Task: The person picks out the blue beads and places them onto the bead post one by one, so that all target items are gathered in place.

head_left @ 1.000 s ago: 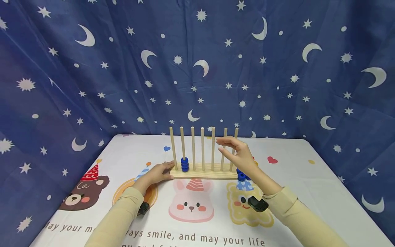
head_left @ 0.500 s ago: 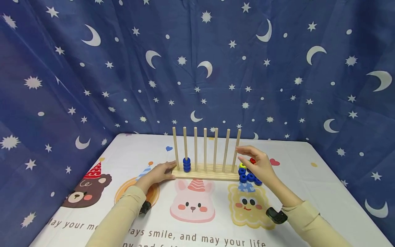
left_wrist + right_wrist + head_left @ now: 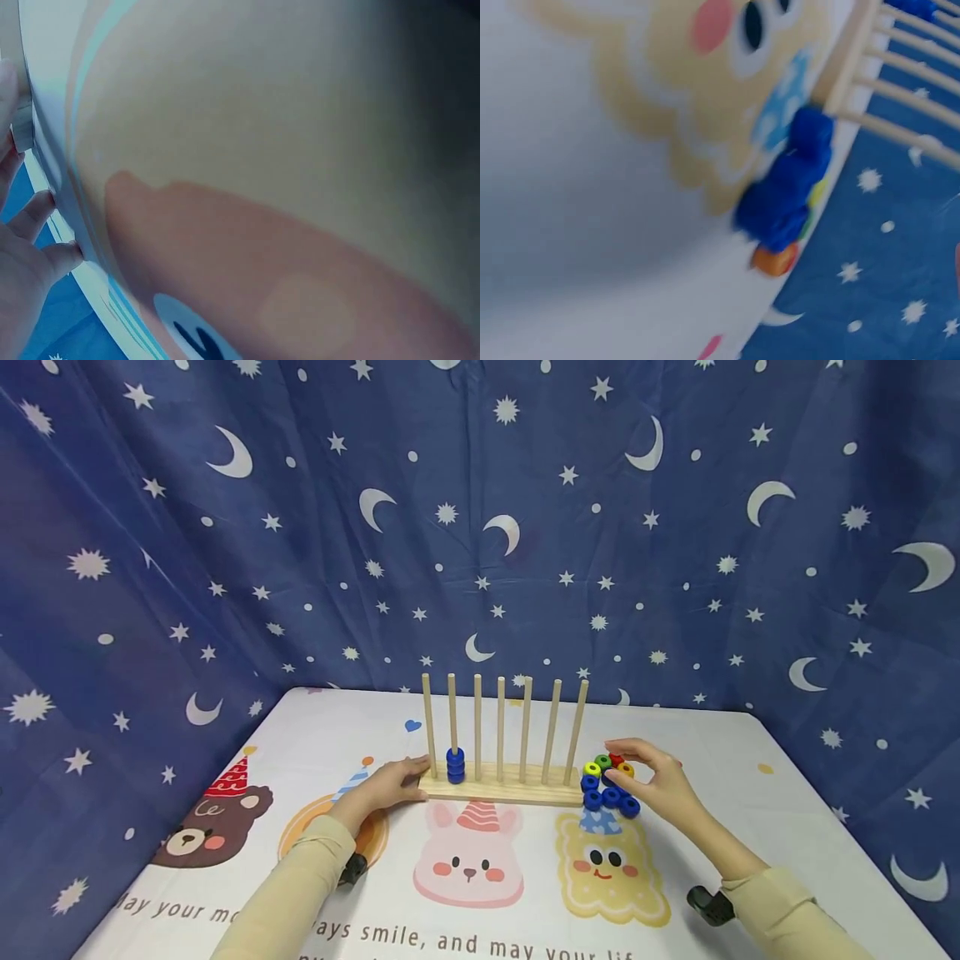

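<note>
A wooden peg stand (image 3: 495,793) with a row of upright pegs stands at mid-table, several blue beads (image 3: 455,766) stacked on its second peg from the left. My left hand (image 3: 382,789) holds the stand's left end, thumb at the front and fingers toward the back. Just past the stand's right end lie loose beads: several blue ones (image 3: 592,800), a yellow (image 3: 592,769), a green (image 3: 603,762), a red (image 3: 616,758) and an orange (image 3: 626,769). Over this cluster reaches my right hand (image 3: 663,785), thumb and index finger apart, partly covering the beads.
The white tablecloth (image 3: 315,727) carries printed cartoon animals and lettering. A blue curtain (image 3: 480,527) with moons and stars hangs behind and at the sides. Black wrist cameras (image 3: 711,906) are strapped on both arms.
My right hand has moved right and down from beside the right-hand pegs to the loose beads, thumb and index staying apart. My left hand stays at the stand's left end.
</note>
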Tool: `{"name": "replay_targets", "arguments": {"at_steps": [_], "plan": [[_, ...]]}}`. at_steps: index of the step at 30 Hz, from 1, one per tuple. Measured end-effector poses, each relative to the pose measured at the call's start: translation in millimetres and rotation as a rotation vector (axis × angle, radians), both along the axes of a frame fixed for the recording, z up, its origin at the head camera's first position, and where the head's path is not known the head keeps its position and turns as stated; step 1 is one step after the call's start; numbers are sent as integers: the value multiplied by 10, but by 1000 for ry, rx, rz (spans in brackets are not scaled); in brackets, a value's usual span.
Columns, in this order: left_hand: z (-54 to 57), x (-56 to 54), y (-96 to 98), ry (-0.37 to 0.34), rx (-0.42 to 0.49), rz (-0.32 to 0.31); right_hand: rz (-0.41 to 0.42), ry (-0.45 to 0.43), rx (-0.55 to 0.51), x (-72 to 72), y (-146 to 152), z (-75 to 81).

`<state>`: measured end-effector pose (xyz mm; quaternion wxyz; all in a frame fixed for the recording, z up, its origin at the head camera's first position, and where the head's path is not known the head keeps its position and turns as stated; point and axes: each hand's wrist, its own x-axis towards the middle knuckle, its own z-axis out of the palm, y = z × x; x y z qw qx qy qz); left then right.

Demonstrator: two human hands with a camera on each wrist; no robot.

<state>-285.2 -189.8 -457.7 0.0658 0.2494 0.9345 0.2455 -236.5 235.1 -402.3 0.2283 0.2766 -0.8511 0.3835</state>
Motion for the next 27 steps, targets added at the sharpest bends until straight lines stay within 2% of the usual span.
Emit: {"name": "replay_targets", "arguments": {"at_steps": [4,8,13,19,27], "plan": [[-10,2,21,-16,0,11,-52,-39,108,-25,149,-79],[-16,9,28,-4,-6,5,-71,-134,187,-35,276,-154],[2,5,18,18,-9,-10,-79,-251,236,-38,401,-248],[27,15,31,-8,-12,10,-68,-304,290,-49,483,-326],[26,27,28,-12,-11,11,-119,-379,340,-80,546,-381]]}}
